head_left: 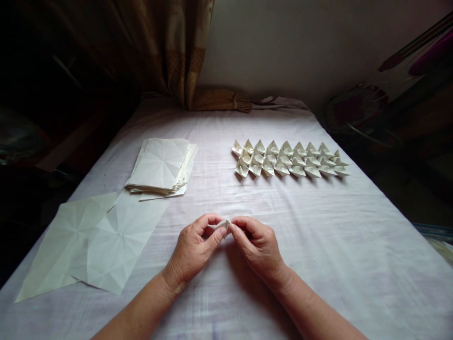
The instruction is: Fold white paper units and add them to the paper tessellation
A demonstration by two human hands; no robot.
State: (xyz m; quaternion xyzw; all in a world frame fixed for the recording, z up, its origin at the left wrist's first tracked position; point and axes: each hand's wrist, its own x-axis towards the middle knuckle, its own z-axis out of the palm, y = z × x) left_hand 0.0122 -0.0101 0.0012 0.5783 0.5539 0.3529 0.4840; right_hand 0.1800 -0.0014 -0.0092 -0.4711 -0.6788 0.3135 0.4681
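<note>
Near the middle of the cloth-covered surface, a small folded piece of white paper (223, 224) is pinched between both hands. My left hand (196, 241) grips its left side between thumb and fingers. The right end is held by the thumb and forefinger of my right hand (258, 245). Fingers cover much of the paper, so its full shape is hidden. Beyond my right hand stand rows of small pointed folded paper pieces (290, 160), set close together. To the far left of my hands lies a stack of creased paper squares (161, 163).
Two loose creased sheets (116, 241) overlap at the left, below the stack. A pale cloth (339, 274) covers the surface. At the far end a patterned curtain (187, 61) hangs down beside the wall. Dark, unclear objects line the right side.
</note>
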